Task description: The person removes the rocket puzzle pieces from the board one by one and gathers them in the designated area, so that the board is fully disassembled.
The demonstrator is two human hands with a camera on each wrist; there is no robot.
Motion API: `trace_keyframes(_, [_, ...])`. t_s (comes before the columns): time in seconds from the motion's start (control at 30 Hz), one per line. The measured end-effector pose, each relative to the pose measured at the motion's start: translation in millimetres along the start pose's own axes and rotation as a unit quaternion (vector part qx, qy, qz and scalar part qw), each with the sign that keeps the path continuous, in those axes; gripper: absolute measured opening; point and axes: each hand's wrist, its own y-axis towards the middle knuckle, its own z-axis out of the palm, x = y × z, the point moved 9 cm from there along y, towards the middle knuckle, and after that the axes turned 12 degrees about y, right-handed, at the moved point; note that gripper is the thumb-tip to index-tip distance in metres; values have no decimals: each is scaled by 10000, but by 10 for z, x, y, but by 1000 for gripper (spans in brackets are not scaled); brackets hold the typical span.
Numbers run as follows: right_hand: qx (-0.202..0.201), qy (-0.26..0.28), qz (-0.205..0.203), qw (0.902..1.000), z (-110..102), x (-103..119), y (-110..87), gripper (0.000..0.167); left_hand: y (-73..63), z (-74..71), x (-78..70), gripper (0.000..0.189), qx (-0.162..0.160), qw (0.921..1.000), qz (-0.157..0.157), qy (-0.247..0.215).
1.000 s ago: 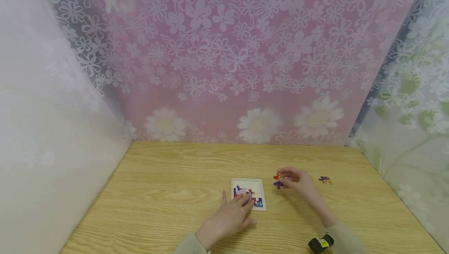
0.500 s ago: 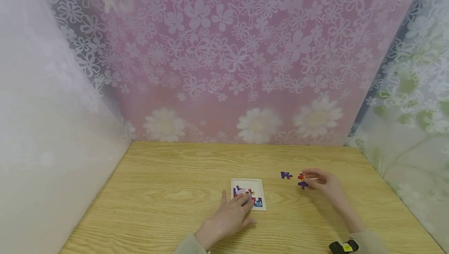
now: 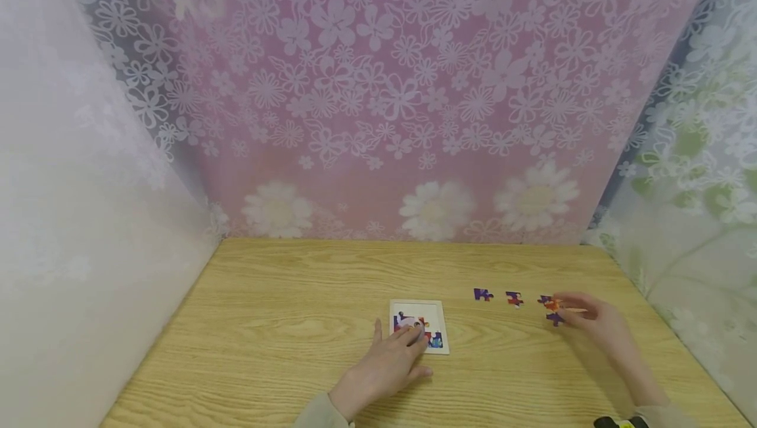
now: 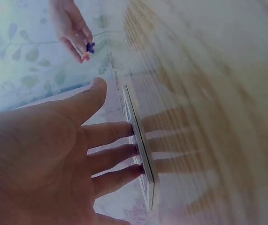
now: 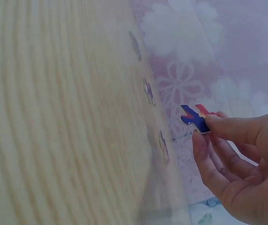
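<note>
My left hand [image 3: 384, 365] lies with straight fingers on a small white-framed jigsaw puzzle [image 3: 437, 311], partly filled with purple and red pieces. In the left wrist view three fingertips press on the puzzle board [image 4: 143, 154], while the thumb stands away from it. Over at the right, my right hand [image 3: 603, 326] pinches a purple and orange puzzle piece [image 5: 197, 123] between thumb and fingers, held above the tabletop. Just behind the held piece, a loose puzzle piece [image 3: 543, 299] shows partly.
Two more loose pieces lie left of the right hand: a purple one [image 3: 481, 294] and a purple-red one [image 3: 514, 298]. The wooden table [image 3: 284, 323] is bounded by a pink floral sheet [image 3: 378, 119] at the back and pale sheets at both sides.
My right hand has moved right across the table with the pinched puzzle piece. Two loose pieces have come into view where it was. The left hand has stayed on the puzzle board.
</note>
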Motion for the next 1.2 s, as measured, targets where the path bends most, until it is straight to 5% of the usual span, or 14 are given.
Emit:
trace_keyframes(0.43, [299, -805, 328, 9958, -23, -166, 3, 45, -10, -30, -12, 62, -39, 9999, 29, -91])
trace_keyframes(0.87, [827, -900, 706, 9900, 57, -254, 78, 35, -16, -37, -13, 62, -30, 10000, 11, -54])
trace_keyframes(1.2, [587, -878, 759, 9915, 20, -253, 33, 41, -4, -17, -9, 62, -38, 9999, 32, -164])
